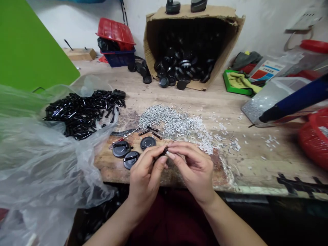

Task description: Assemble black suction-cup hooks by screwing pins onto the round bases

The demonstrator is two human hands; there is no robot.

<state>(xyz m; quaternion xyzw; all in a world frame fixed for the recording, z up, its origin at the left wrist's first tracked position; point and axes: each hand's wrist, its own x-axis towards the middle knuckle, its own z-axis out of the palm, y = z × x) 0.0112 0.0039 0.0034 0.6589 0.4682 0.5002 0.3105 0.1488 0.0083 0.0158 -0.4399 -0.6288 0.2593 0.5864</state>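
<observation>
My left hand is closed around a small black part, likely one of the black rods, mostly hidden by the fingers. At its upper end my right hand pinches with thumb and fingertips; whether a tiny piece is also in that pinch cannot be made out. Left of the hands lie round black discs, two with a black rod across them, such as this disc, and a bare disc. Loose black rods and a thin screwdriver rest just behind. Beyond them spreads a pile of silver pins beside white sleeves.
A clear plastic bag spills black rods at left. An open cardboard box holds many black discs at the back. A blue electric screwdriver juts in from the right, above a clear bin and near a red basket.
</observation>
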